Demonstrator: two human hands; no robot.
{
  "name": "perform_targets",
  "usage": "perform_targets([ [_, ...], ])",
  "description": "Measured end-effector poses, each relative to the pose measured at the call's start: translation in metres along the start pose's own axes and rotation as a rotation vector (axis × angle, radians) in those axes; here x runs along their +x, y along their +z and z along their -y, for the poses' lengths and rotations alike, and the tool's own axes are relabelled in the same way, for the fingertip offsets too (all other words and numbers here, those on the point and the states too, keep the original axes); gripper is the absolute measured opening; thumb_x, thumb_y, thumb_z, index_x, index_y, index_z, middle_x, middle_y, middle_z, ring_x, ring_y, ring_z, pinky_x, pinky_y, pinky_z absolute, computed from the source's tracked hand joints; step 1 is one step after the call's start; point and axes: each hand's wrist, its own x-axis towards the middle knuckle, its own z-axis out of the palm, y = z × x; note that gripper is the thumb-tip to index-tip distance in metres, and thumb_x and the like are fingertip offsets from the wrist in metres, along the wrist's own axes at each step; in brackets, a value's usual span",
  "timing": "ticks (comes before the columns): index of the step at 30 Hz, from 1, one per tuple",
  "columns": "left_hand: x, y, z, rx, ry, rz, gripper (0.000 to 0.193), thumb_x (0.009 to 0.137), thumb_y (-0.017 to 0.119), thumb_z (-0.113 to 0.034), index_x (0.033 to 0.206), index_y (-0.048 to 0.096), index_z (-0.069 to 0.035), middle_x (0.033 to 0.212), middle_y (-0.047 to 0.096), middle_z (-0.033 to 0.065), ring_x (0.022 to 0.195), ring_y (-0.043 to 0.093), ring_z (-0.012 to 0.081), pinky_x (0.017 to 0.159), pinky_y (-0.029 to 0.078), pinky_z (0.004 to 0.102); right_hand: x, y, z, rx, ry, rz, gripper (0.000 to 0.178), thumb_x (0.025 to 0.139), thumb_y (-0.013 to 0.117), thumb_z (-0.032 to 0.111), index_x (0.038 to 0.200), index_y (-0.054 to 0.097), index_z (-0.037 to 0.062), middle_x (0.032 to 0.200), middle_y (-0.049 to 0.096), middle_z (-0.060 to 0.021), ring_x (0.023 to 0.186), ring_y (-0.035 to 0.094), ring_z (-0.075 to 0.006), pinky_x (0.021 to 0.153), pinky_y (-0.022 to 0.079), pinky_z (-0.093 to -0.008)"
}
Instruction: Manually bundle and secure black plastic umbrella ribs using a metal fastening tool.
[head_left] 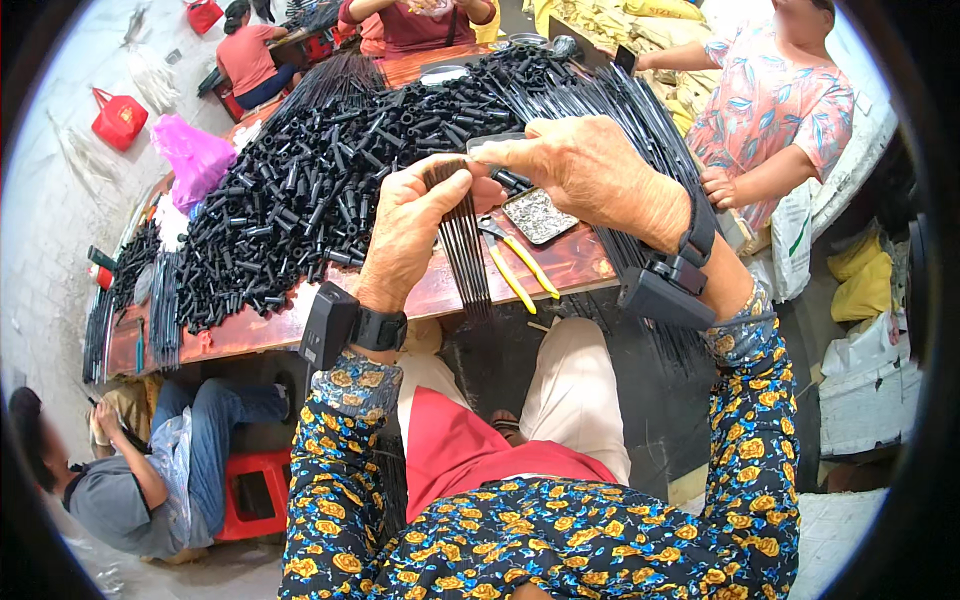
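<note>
My left hand (410,220) is closed around a bundle of thin black rods (465,250), which hang down past the table's near edge. Just right of it and touching the top of the bundle area, my right hand (590,170) has its fingers bent together on a small translucent piece (490,143); its exact kind I cannot make out. Below the hands, pliers with yellow handles (522,268) lie at the table edge. A shallow tray (572,222) of tiny metal parts sits beside them.
A large heap of short black tubular parts (290,190) covers the wooden table (240,335). Long black rods (640,120) lie at right. A pink bag (190,160) stands at left. Several people sit or stand around, one on a red stool (258,495), another at right (765,125).
</note>
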Motion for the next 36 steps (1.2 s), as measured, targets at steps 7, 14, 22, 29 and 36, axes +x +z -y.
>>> perform_targets([
  [7, 0.0, 0.001, -0.002, 0.017, 0.004, 0.009, 0.019, 0.096, 0.053, -0.009, 0.107, 0.063, 0.003, 0.099, 0.069, 0.0135, 0.088, 0.069, 0.0215, 0.08, 0.057, 0.0322, 0.005, 0.0, -0.01, -0.028, -0.047, -0.063, 0.025, 0.085, 0.057, 0.017, 0.107, 0.067, 0.023, 0.074, 0.063, -0.0112, 0.071, 0.066, -0.0302, 0.061, 0.052, -0.043],
  [14, -0.001, 0.002, -0.001, 0.075, 0.031, 0.024, 0.02, 0.097, 0.053, -0.01, 0.108, 0.064, 0.003, 0.096, 0.069, 0.0124, 0.086, 0.069, 0.0193, 0.079, 0.057, 0.0305, 0.014, 0.0, -0.023, 0.27, -0.105, 0.018, 0.018, 0.08, 0.058, 0.012, 0.091, 0.073, 0.0152, 0.072, 0.065, -0.0152, 0.073, 0.064, -0.0335, 0.065, 0.05, -0.044],
  [22, -0.002, 0.003, -0.002, 0.162, 0.053, 0.058, 0.022, 0.097, 0.053, -0.011, 0.11, 0.064, 0.002, 0.095, 0.07, 0.0114, 0.087, 0.067, 0.0156, 0.08, 0.054, 0.027, 0.02, -0.001, -0.032, 0.367, -0.137, 0.04, 0.022, 0.076, 0.062, 0.008, 0.095, 0.074, 0.0106, 0.079, 0.067, -0.0178, 0.076, 0.065, -0.0345, 0.068, 0.05, -0.0405],
  [29, -0.002, 0.004, -0.004, 0.234, 0.064, 0.081, 0.023, 0.097, 0.053, -0.012, 0.112, 0.064, 0.002, 0.095, 0.07, 0.0085, 0.088, 0.065, 0.0131, 0.081, 0.052, 0.026, 0.025, 0.008, -0.037, 0.555, -0.164, 0.057, 0.023, 0.074, 0.06, 0.003, 0.092, 0.073, 0.0068, 0.079, 0.066, -0.0199, 0.075, 0.066, -0.0339, 0.067, 0.05, -0.0393],
  [36, -0.002, 0.003, -0.006, 0.275, 0.068, 0.122, 0.026, 0.097, 0.055, -0.013, 0.117, 0.062, 0.002, 0.097, 0.069, 0.0083, 0.089, 0.065, 0.0125, 0.082, 0.052, 0.0258, 0.026, 0.011, -0.035, 0.528, -0.192, -0.019, 0.02, 0.074, 0.06, 0.001, 0.089, 0.072, 0.0026, 0.079, 0.067, -0.0202, 0.073, 0.067, -0.0318, 0.068, 0.051, -0.0369],
])
